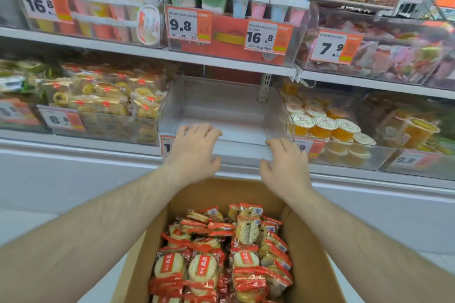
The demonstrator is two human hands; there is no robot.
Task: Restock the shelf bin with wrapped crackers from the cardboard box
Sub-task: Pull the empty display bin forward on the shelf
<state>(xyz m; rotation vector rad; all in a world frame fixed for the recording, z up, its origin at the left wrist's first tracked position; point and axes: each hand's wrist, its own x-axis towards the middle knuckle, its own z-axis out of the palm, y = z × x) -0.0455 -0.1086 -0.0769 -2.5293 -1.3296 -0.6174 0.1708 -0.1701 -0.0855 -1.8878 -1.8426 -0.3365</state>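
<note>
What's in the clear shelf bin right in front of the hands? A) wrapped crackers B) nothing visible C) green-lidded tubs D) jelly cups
B: the clear shelf bin shows only its bare floor and walls, while the wrapped crackers all sit in the cardboard box below, and the left hand and right hand hold nothing.

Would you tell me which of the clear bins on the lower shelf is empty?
The middle bin, at whose front edge both hands are, holds nothing; the left bin holds wrapped cakes, and the right bin holds jelly cups.
</note>
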